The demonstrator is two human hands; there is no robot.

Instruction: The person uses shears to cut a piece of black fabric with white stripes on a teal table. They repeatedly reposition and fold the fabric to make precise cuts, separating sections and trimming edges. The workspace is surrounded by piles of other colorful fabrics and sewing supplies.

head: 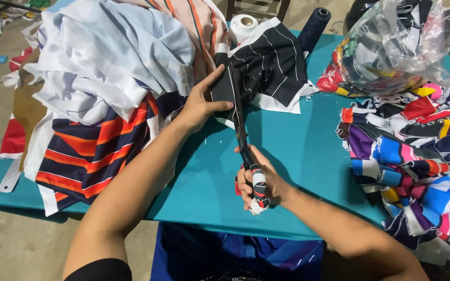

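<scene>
Gripping scissors (pixel 243 140), right hand (pixel 259 182) cuts black cloth (pixel 266 67) pinched by left hand (pixel 201 101), fabric piles (pixel 110 67) flanking.

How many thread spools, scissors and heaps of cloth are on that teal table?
Thread spools: 2, one white, one dark navy
Scissors: 1, gripped by the right hand
Black pinstriped cloth piece: 1, pinched by the left hand
Cloth heaps: 2, left heap, right heap
Clear plastic bag of scraps: 1
Total: 7
</scene>
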